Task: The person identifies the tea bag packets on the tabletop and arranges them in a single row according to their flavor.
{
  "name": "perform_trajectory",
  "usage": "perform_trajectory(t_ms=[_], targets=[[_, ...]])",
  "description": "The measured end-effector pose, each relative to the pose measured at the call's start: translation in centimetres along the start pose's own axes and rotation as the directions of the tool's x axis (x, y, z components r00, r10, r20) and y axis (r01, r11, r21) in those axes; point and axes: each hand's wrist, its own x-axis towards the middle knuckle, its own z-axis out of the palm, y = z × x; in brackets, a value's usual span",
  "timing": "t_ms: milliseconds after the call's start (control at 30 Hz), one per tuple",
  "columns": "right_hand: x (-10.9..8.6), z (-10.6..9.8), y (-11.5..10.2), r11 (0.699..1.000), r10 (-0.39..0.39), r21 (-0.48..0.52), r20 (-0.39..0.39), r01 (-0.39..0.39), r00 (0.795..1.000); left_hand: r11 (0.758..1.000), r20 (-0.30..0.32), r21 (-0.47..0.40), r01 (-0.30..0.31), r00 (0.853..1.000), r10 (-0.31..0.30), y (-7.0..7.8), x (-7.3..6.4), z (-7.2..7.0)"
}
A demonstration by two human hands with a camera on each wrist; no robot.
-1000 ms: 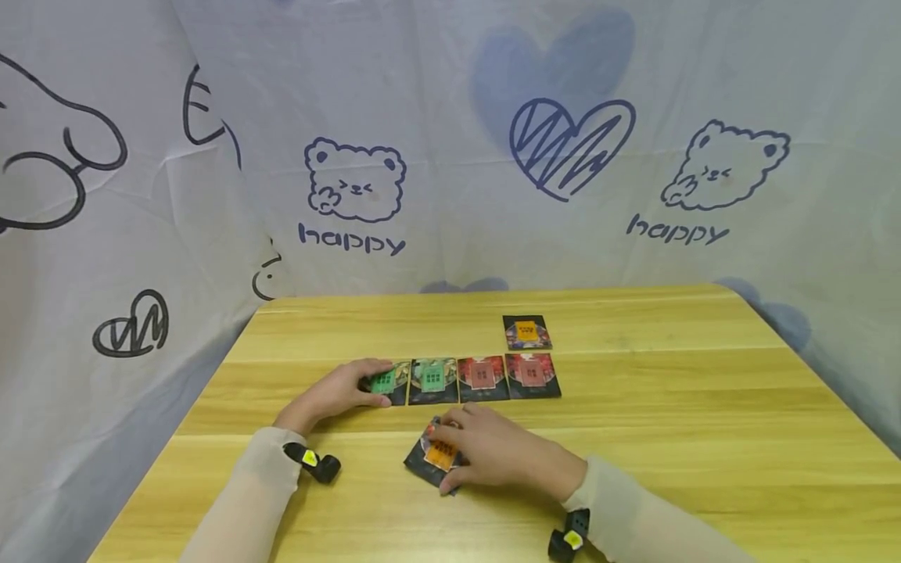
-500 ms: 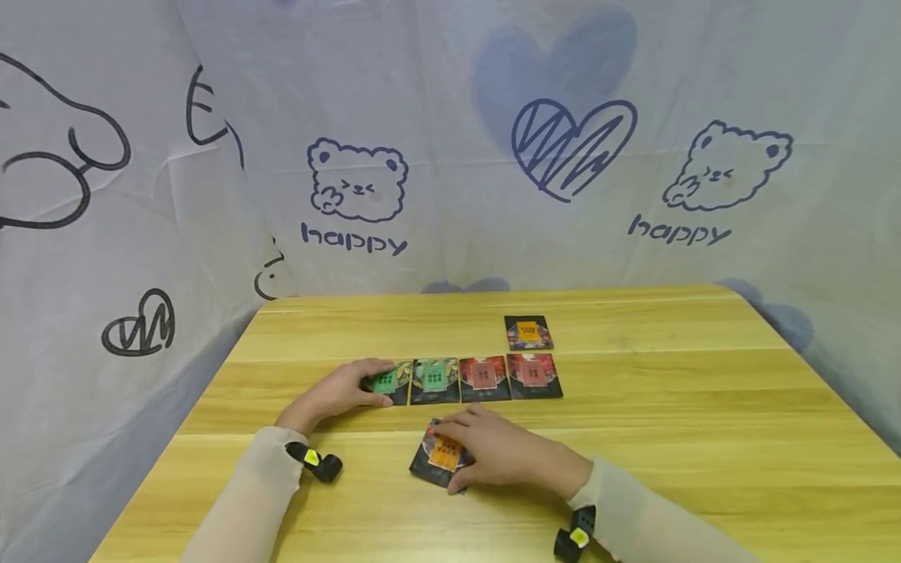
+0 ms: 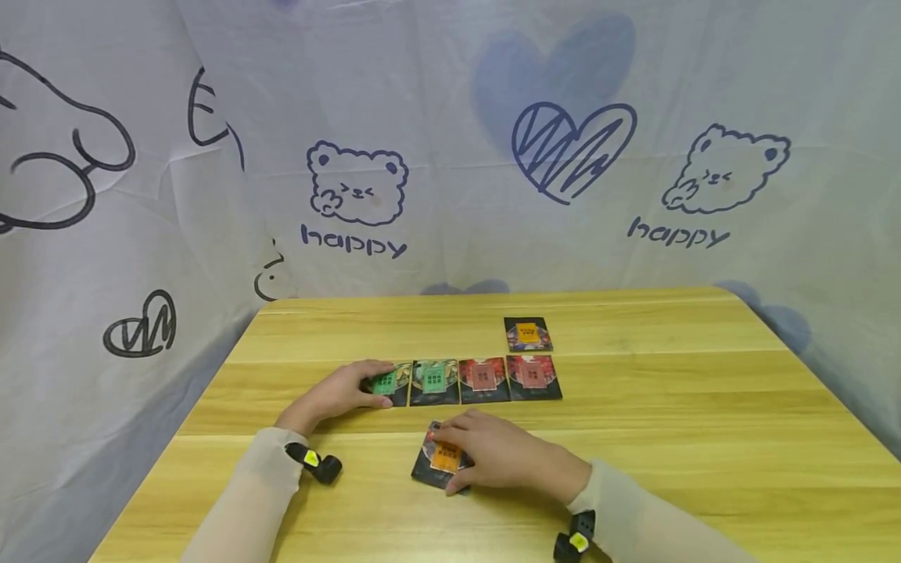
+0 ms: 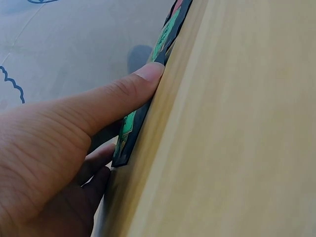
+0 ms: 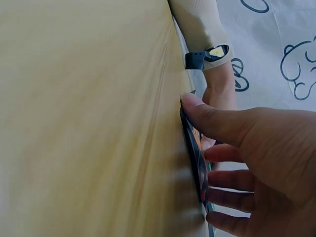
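Note:
In the head view my left hand (image 3: 345, 393) holds the leftmost green-labelled packet (image 3: 387, 384), its thumb (image 4: 148, 74) on the near edge and its fingers at the far left end. Three more flat black packets lie in line with it: a green-labelled packet (image 3: 434, 381), a red-labelled packet (image 3: 484, 378) and another red-labelled packet (image 3: 533, 376). Nearer the front, my right hand (image 3: 503, 453) grips an orange-labelled packet (image 3: 442, 457) that lies askew on the table. Its thumb (image 5: 197, 109) is at one edge, the fingers at the opposite side; the hand covers the packet's right part.
Behind the row's right end lies another orange-labelled packet (image 3: 528, 334). The wooden table (image 3: 669, 438) reaches back to a white cloth (image 3: 450, 188) printed with bears and hearts. A black strap with a small device (image 3: 320, 463) sits on each wrist.
The right hand has shifted slightly right with the orange-labelled packet, which has turned a little straighter. The left hand and the row have stayed in place.

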Motion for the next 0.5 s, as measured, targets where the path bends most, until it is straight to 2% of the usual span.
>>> perform_trajectory(t_ms=[333, 500], targets=[[-1.3, 0.2, 1.7, 0.994, -0.102, 0.029, 0.063, 0.101, 0.993, 1.000, -0.005, -0.007, -0.014, 1.000, 0.014, -0.4, 0.2, 0.4], [-1.9, 0.0, 2.0, 0.994, -0.102, 0.042, 0.071, 0.099, 0.992, 1.000, -0.012, -0.007, -0.014, 1.000, 0.014, -0.4, 0.2, 0.5]])
